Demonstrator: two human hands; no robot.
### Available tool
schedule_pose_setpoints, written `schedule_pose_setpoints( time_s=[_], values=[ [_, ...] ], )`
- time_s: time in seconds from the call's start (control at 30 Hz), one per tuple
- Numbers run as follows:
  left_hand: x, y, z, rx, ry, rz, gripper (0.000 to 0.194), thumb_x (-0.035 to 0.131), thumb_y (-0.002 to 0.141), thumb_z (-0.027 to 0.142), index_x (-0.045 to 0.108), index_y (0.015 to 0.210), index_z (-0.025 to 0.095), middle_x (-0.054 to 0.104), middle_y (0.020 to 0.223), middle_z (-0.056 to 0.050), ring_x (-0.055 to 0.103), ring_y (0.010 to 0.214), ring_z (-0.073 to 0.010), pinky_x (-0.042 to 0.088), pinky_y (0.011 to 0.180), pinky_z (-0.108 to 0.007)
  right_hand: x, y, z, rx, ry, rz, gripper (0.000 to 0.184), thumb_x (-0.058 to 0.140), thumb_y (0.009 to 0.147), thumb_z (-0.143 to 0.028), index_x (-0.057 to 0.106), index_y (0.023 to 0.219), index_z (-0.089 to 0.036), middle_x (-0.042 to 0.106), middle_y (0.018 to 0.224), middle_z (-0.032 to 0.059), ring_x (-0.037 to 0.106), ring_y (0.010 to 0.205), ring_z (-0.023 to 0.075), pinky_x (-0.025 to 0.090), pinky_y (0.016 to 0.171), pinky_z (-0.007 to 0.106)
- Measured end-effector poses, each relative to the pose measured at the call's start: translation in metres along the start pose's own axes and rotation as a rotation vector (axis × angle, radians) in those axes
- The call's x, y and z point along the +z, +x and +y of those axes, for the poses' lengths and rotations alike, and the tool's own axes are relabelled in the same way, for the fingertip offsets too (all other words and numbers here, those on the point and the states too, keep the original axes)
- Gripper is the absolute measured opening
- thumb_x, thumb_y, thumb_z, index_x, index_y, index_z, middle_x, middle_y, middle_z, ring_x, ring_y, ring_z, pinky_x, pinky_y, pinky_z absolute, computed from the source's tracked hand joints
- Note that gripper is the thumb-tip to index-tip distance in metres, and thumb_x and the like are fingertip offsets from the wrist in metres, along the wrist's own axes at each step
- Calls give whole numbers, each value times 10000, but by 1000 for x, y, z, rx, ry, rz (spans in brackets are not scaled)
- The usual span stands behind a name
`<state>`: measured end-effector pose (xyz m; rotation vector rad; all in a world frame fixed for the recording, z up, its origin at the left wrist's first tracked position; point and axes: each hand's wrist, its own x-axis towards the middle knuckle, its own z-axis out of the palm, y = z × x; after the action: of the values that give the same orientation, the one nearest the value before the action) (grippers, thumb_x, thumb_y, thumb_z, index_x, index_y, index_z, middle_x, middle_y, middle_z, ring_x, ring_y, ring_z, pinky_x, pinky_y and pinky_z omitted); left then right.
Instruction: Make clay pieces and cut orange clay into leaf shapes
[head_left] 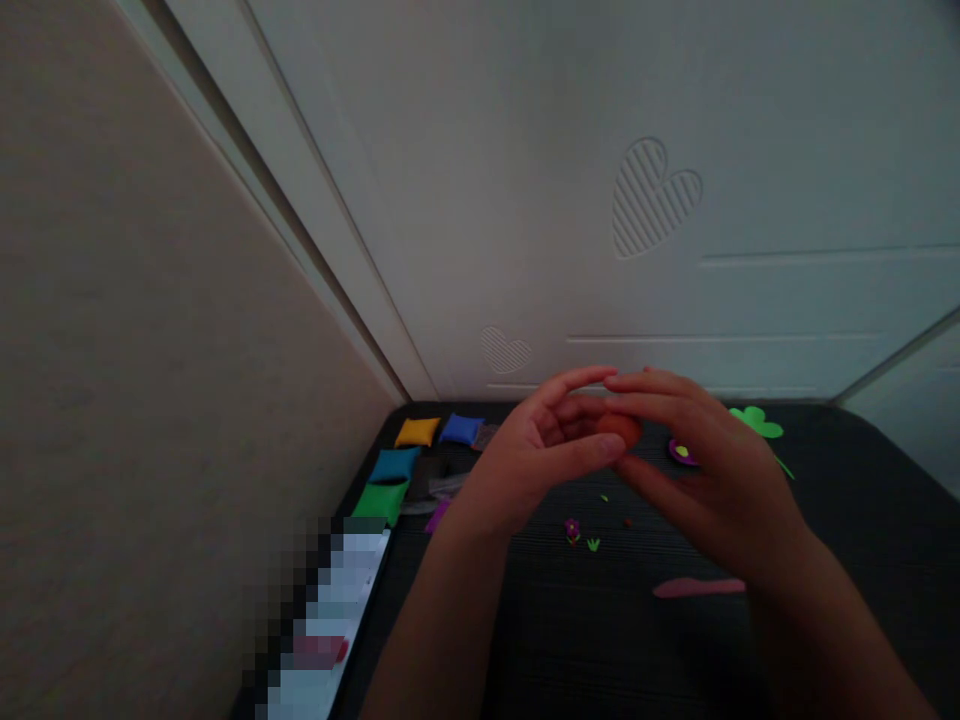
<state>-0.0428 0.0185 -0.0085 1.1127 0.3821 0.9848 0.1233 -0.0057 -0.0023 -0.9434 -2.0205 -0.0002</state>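
Note:
Above the dark table, an orange-red ball of modelling clay (624,430) sits between my two hands. My left hand (544,440) holds it from the left, its thumb lying across the front of the ball. Curved over from the right, my right hand (701,455) has its fingers on top and its thumb underneath. Part of the ball is hidden by the fingers. On the table below lie a small purple flower (572,526), a tiny green grass-like piece (593,545) and small crumbs of clay. A pink plastic knife (694,588) rests beneath my right wrist.
Yellow (418,432), blue (461,430), teal (394,464) and green (381,502) packets lie at the table's back left. A blurred-out screen (337,610) is at the left edge. Behind my right hand are a green clover shape (759,421) and a purple-and-yellow piece (681,453). A white panel (540,230) stands behind.

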Motion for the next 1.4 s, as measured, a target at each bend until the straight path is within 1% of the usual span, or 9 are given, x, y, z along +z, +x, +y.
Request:
schedule_pose_setpoints(
  time_s=[0.1, 0.27, 0.43, 0.53, 0.67, 0.73, 0.9, 1.03, 1.4],
  values=[
    [0, 1, -1, -1, -18, -16, 463, 697, 728, 144, 568, 1159, 255, 644, 992, -22, 609, 864, -95, 466, 766, -190, -1, 0, 0, -17, -5, 6, 275, 605, 803, -185, 575, 1074, -222, 597, 1174, 69, 536, 1112, 196, 418, 979, 394],
    [0, 2, 0, -4, -31, -37, 435, 673, 754, 155, 565, 1167, 240, 641, 888, -7, 594, 798, -78, 454, 742, -182, -2, 0, -2, -15, 25, -14, 331, 604, 808, -208, 558, 1136, -204, 577, 1207, 85, 524, 1127, 198, 428, 962, 378],
    [2, 1, 1, -38, -33, -1, 436, 682, 743, 169, 574, 1159, 242, 641, 884, -7, 588, 813, -101, 444, 754, -210, -3, -1, -2, 1, 45, -46, 337, 598, 810, -228, 556, 1143, -209, 572, 1217, 85, 521, 1135, 212, 432, 958, 391],
    [2, 1, 2, -41, -27, -3, 445, 685, 737, 171, 572, 1162, 241, 642, 868, -6, 586, 797, -107, 439, 742, -218, -3, -1, -2, 6, 48, -51, 352, 588, 814, -236, 543, 1163, -229, 572, 1216, 81, 526, 1131, 226, 441, 946, 413],
    [1, 1, 2, -33, -11, 6, 466, 692, 728, 171, 565, 1171, 242, 650, 909, -16, 590, 811, -115, 441, 752, -230, -1, -2, -2, 7, 53, -49, 379, 584, 816, -229, 519, 1190, -248, 570, 1216, 72, 522, 1136, 226, 444, 944, 423],
    [2, 2, 1, -24, -17, 15, 470, 696, 723, 167, 566, 1168, 240, 652, 931, -20, 592, 806, -111, 443, 745, -224, 0, -2, -1, 10, 57, -54, 391, 590, 814, -224, 510, 1196, -248, 570, 1217, 67, 512, 1147, 218, 434, 960, 420],
    [2, 2, 1, 1, -28, 21, 463, 698, 724, 156, 570, 1160, 241, 658, 913, -8, 594, 790, -84, 452, 747, -196, 2, -2, 0, 12, 58, -71, 400, 586, 815, -211, 502, 1205, -229, 576, 1212, 62, 505, 1153, 203, 418, 981, 405],
    [2, 2, 1, 2, -20, 22, 466, 699, 722, 161, 567, 1161, 244, 660, 927, -9, 600, 805, -90, 456, 759, -202, 2, -2, 1, 13, 61, -86, 380, 572, 825, -213, 502, 1198, -233, 594, 1195, 52, 516, 1141, 202, 422, 973, 405],
    [3, 4, -1, -16, 17, 57, 405, 693, 717, 200, 595, 1109, 215, 654, 843, -4, 590, 759, -113, 441, 726, -232, 2, 0, 1, 41, 82, -110, 363, 570, 827, -242, 512, 1185, -235, 609, 1171, 53, 549, 1102, 212, 456, 921, 401]
  ],
)
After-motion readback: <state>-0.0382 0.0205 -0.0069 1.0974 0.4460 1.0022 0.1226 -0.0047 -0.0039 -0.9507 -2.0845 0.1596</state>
